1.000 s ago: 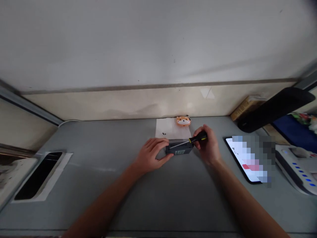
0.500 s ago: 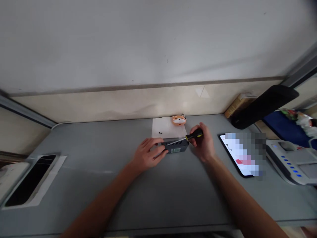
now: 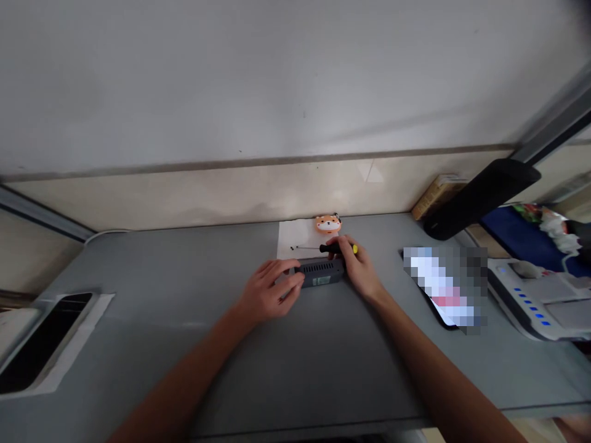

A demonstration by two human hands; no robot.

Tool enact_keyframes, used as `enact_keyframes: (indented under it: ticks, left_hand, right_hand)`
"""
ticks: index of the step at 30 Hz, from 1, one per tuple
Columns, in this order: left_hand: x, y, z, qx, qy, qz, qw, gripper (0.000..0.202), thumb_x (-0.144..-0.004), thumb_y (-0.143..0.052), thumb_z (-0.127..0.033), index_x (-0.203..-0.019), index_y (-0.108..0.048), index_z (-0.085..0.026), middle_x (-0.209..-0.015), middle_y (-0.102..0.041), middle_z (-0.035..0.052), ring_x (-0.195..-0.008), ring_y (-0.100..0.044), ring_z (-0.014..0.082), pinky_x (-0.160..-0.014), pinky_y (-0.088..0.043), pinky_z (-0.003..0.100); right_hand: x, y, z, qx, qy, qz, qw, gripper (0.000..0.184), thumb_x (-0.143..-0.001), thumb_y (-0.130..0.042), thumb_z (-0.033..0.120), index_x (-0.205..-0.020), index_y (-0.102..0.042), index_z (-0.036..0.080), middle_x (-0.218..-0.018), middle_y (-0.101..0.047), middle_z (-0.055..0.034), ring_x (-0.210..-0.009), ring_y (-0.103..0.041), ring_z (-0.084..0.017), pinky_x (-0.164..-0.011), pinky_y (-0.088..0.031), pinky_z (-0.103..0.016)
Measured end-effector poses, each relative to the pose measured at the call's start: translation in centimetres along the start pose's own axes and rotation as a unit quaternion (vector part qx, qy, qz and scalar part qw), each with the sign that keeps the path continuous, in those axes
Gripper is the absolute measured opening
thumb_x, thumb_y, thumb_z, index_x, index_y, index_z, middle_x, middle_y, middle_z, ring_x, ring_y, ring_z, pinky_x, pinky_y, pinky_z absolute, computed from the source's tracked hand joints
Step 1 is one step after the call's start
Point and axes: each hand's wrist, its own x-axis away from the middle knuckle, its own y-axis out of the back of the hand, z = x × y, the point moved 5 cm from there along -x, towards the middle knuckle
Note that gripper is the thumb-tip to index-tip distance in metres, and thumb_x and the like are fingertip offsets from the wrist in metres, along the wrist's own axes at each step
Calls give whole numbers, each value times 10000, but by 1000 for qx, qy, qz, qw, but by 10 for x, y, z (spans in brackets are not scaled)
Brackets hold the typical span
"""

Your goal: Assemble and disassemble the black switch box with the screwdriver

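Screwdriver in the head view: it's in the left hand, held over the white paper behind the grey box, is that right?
Not quite: the head view shows the screwdriver in the right hand, not the left. The rest stands: it is held over the white paper behind the grey box.

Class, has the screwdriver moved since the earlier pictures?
Yes: the screwdriver has moved away from the person, off the box and over the white paper.
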Motion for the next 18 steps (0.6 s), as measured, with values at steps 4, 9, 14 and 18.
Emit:
enact_keyframes:
  ticks: [4,9,14,18]
  left_hand:
    - [2,1,2,25,15,-10,1000,249,-848,-558,-32,-1010,-596,-217,-1026,-723,74,-823,-695,171,-766,-567,318]
    - [-6,8,1,21,46,-2,999,221,-830,-547,-51,-948,-617,-224,-1001,-732,53,-846,-699,189,-789,-539,343]
    - [-31,4,-5,12,55,70,996,110,-907,-539,-131,-847,-585,-211,-886,-717,41,-806,-665,187,-778,-501,340]
    - [-44,-13,-12,8,46,106,993,82,-898,-546,-189,-881,-624,-212,-926,-717,57,-862,-652,215,-825,-484,375]
  right_hand:
    - [-3,11,-2,-51,-15,-53,997,571,-767,-589,790,-772,-705,231,-592,-603,3,-543,-487,-135,-547,-383,-282]
    - [-7,27,2,-126,-33,-102,986,542,-769,-576,770,-666,-624,241,-486,-486,15,-460,-403,-127,-470,-292,-292]
    - [-13,45,8,-178,-25,-152,972,443,-719,-660,648,-591,-550,238,-539,-501,27,-419,-357,-88,-433,-260,-289]
    - [-17,55,9,-188,-6,-151,971,418,-735,-635,577,-540,-514,228,-575,-519,22,-393,-279,-62,-393,-226,-287]
